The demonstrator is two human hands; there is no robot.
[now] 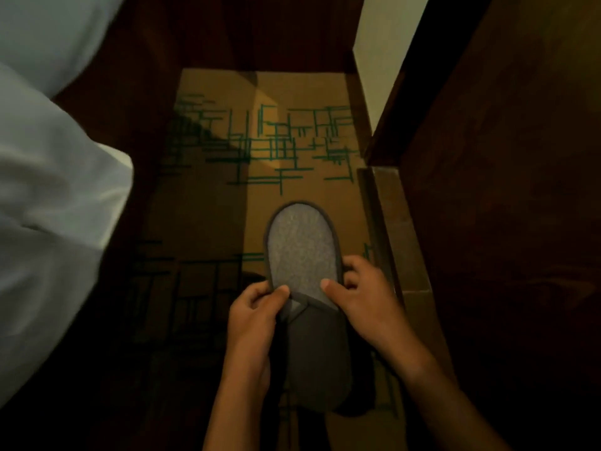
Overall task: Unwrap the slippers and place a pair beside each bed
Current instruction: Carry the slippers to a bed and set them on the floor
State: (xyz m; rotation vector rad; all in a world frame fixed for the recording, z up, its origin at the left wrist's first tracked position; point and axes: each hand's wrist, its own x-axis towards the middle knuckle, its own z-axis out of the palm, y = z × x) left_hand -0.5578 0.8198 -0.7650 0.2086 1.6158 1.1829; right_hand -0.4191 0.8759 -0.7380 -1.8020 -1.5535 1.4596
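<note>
My left hand (257, 307) and right hand (361, 288) each pinch an edge of the grey slipper (305, 275), thumbs on the insole, held toe-toward-me over the patterned carpet (211, 206) beside the bed (48, 190), probably to set it down straight there.

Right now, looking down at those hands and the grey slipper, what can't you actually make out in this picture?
- Second slipper: the head view shows one slipper; whether another lies beneath it is hidden by it and both hands.
- Wrapping: none can be made out; the dim light hides detail.
- Left hand and right hand: their fingertips curl under the slipper's edges, out of sight.
- Bed: blurred white bedding, cut off by the left edge.
- Carpet: lower part lost in shadow.
</note>
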